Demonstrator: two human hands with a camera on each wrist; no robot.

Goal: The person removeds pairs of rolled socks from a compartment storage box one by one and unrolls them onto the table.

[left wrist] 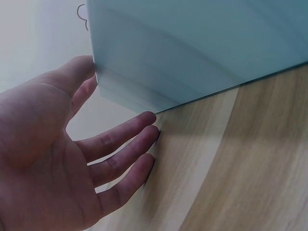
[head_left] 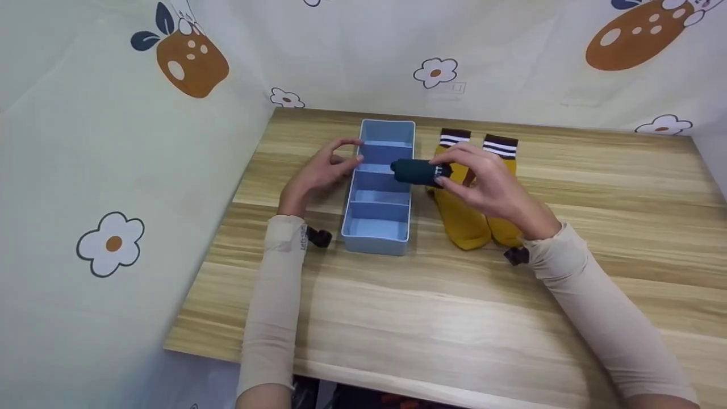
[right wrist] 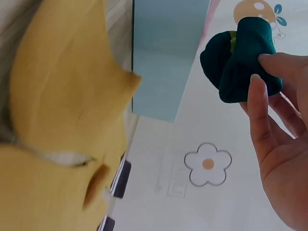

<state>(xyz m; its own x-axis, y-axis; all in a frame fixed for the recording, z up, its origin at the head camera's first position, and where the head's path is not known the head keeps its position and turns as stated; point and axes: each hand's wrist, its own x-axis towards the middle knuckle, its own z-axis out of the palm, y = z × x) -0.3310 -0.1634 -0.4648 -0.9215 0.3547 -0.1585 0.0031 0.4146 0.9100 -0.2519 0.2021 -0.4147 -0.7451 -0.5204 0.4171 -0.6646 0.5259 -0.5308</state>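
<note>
The right hand (head_left: 488,184) pinches a rolled dark green sock bundle (head_left: 416,171) between thumb and fingertips, holding it in the air just over the right rim of the long pale blue plastic organiser box (head_left: 379,190) with its row of open compartments. The bundle's free end pokes past the fingertips, out above the box's middle sections. In the right wrist view the roll (right wrist: 243,60) sits at the fingertips (right wrist: 257,103), with the box's outer wall (right wrist: 166,57) to their left.

The left hand (head_left: 321,173) lies against the box's left wall, fingers straight and slightly spread, gripping nothing; in the left wrist view the fingers (left wrist: 122,137) touch the wall's lower edge where it meets the light wooden table (head_left: 443,307).

Under the right palm, a pair of mustard-yellow socks with brown-and-white striped cuffs (head_left: 463,218) lies flat just beside the box. Bare tabletop stretches in front of both wrists and to the right of the socks.
</note>
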